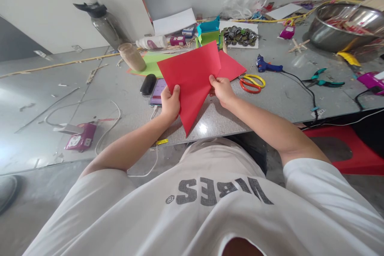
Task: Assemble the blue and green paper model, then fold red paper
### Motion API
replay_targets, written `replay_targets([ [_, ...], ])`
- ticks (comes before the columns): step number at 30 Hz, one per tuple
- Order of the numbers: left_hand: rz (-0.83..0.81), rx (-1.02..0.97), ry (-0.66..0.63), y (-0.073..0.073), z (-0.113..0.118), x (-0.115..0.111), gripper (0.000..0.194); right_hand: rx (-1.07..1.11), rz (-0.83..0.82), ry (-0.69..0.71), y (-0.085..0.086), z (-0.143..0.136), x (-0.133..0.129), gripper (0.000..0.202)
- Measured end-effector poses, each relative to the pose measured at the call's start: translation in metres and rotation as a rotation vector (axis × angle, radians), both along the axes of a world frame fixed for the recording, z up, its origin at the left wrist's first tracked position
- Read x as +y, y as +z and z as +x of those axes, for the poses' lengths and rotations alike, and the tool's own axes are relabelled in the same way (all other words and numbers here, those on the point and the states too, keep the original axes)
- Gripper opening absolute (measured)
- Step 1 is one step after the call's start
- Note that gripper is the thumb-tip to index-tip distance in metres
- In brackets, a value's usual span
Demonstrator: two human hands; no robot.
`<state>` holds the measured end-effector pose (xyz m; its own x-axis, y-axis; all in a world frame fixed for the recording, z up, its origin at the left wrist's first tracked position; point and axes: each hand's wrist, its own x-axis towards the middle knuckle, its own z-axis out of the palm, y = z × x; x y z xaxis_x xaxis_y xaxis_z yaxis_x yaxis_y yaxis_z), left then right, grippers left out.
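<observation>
A sheet of red paper is held up above the table's front edge, tilted, with one corner pointing down toward me. My left hand is closed on its left edge, thumb on the near face. On the right edge, my right hand pinches the same sheet, its other fingers mostly hidden behind. More red paper lies on the table behind it, partly covered. Scissors with red and yellow handles rest just beyond my right hand. Beside my left hand lie a phone and a black mouse.
A blue glue gun, pliers and a steel pot stand to the right. Bottle caps fill a white tray at the back. A cup, a grey bottle and a purple power strip are left.
</observation>
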<state>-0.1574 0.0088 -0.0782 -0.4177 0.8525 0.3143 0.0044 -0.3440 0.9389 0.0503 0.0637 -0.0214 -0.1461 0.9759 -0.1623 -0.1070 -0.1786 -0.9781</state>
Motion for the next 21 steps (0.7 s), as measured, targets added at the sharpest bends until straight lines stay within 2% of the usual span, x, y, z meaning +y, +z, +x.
replay_targets([
  [4,-0.003,0.001,-0.024,0.001,0.000,-0.001,0.072,0.001,0.048,-0.033,-0.008,0.002,0.006,0.066],
  [8,-0.027,0.007,-0.033,-0.001,-0.001,-0.001,0.071,0.021,0.073,-0.088,-0.012,0.005,0.013,0.062],
  [14,-0.002,0.008,-0.022,-0.005,-0.004,0.001,0.071,0.045,0.066,0.051,-0.004,0.005,0.005,0.033],
  [19,0.040,0.026,-0.005,-0.008,-0.008,0.005,0.082,-0.039,0.135,0.058,-0.002,0.007,0.001,0.048],
  [21,0.050,0.038,0.000,-0.009,-0.008,0.006,0.082,-0.039,0.150,0.067,-0.002,0.007,0.000,0.045],
])
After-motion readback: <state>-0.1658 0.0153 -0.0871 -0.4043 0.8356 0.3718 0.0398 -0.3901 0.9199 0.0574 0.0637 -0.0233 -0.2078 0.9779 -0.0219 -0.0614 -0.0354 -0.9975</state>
